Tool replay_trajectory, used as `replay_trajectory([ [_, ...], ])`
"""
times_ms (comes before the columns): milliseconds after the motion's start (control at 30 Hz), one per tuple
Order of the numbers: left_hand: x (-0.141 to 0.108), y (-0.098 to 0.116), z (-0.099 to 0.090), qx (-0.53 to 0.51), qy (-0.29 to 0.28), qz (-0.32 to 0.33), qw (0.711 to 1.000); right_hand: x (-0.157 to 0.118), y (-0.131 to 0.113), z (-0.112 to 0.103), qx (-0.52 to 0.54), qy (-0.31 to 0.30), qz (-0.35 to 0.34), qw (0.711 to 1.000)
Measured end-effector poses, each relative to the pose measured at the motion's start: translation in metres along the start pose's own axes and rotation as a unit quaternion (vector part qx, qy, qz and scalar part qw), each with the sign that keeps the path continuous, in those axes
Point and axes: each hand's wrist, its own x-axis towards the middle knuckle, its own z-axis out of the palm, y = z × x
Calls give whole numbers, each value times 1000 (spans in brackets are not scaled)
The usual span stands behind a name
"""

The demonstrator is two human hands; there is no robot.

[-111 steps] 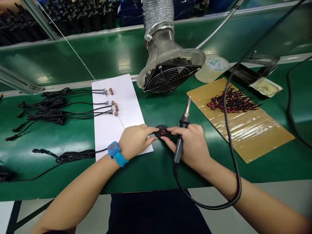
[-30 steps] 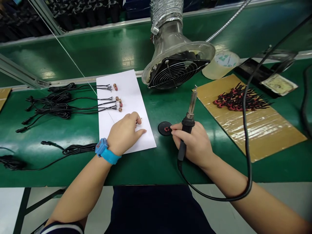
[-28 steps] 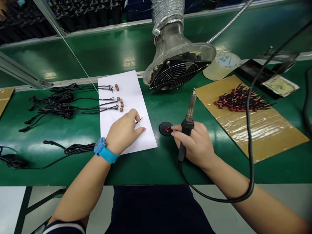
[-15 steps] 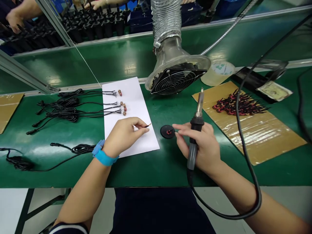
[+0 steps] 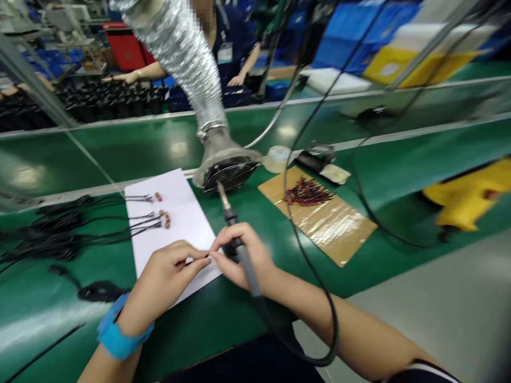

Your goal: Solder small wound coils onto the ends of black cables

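Note:
Over the white paper [image 5: 175,194], my left hand [image 5: 170,274] pinches the end of a thin black cable [image 5: 191,261] between thumb and fingers. My right hand [image 5: 255,260] grips a soldering iron [image 5: 249,268], its tip pointing up and away towards the fan hood. The right thumb and forefinger meet at the cable end; anything small between them is too fine to make out. Several small reddish-brown parts [image 5: 164,219] lie on the paper beside stripped cable ends. The round black dish is hidden by my right hand.
Ahead hangs a fume hood [image 5: 229,170] on a silver duct [image 5: 187,64]. Coiled black cables [image 5: 56,244] lie left. Short red-black wires [image 5: 309,192] rest on brown cardboard [image 5: 331,236], near a tub [image 5: 277,159]. A blurred yellow object [image 5: 467,194] is far right. A co-worker stands beyond the bench.
My view has turned up and to the right. My right hand has moved from the black dish to the cable end, and the two hands now meet.

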Motion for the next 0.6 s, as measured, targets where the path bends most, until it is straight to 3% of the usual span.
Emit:
replay_trajectory([
  [133,-2,-7,15,105,78,34,991,4,-1,1,-190,-52,-97,976],
  [233,-3,-5,24,126,121,42,984,2,-2,1,-269,-76,-121,952],
  [333,0,-3,22,52,116,3,992,-1,-4,1,-222,-18,-97,970],
  [433,4,-1,15,-71,125,-83,986,-4,-5,4,-98,54,0,994],
  [533,6,0,11,-172,152,-136,964,-8,-5,7,-27,57,74,995],
  [600,6,2,12,-182,154,-143,961,-9,-4,6,-13,64,93,994],
])
